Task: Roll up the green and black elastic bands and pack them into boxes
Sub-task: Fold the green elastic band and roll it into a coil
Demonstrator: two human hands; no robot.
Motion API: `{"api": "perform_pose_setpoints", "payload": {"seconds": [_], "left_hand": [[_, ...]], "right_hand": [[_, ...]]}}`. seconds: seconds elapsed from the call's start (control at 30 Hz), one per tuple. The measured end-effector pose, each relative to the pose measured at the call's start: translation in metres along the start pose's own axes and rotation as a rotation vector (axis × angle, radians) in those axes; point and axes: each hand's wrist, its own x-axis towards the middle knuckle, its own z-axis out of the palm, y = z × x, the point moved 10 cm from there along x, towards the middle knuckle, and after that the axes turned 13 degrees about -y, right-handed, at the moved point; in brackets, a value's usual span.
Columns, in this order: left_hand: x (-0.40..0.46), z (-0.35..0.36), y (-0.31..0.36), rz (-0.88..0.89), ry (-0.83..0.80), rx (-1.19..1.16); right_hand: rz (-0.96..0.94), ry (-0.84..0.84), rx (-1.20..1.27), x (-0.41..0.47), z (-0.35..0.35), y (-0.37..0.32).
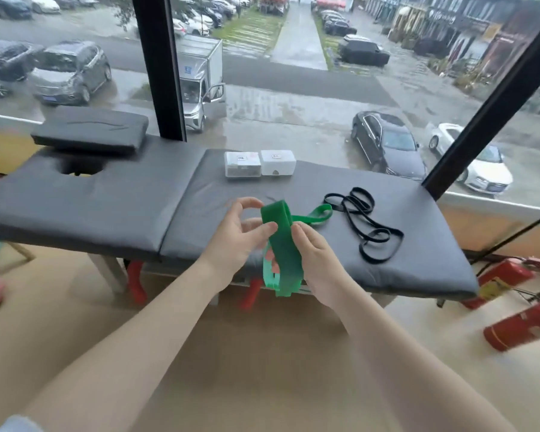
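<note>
While the person stands at the near edge of the grey padded table (138, 210), both bare hands are up in front of them working on the green elastic band (281, 244). The left hand (240, 235) has its thumb pressed against the band's folded upper part, with the other fingers curled loosely above it, and the right hand (312, 251) pinches the same fold from the other side. From that pinch a doubled length of green hangs down past the table's front edge, and a thinner loop of it trails off to the right and lies on the padding. Just beyond that loop, the black elastic band (365, 226) lies loose on the table in a tangle of overlapping loops, untouched. Farther back, near the window (293, 88), two small translucent boxes (259, 163) sit side by side, touching, both with lids on. A dark cushion (91, 129) rests on the table's left end above a face hole. Red fire extinguishers (518, 322) lie on the floor at right.
</note>
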Motion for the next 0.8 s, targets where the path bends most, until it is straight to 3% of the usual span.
{"api": "perform_pose_setpoints", "payload": {"seconds": [0.13,0.23,0.37,0.57,0.8], "left_hand": [[0.009,0.013,-0.011,-0.002,0.038,0.018],[0.013,0.017,-0.007,0.037,0.057,0.081],[0.011,0.012,-0.008,0.050,0.082,0.128],[0.003,-0.007,-0.023,0.024,0.181,-0.002],[0.008,-0.020,-0.114,-0.378,0.052,0.083]], "right_hand": [[0.035,-0.003,0.013,-0.012,-0.021,0.019],[0.036,0.037,-0.073,-0.016,-0.039,0.033],[0.074,-0.056,-0.295,-0.014,-0.032,0.054],[0.030,0.178,-0.341,-0.005,-0.036,0.070],[0.041,0.366,-0.238,0.013,-0.058,0.077]]}}
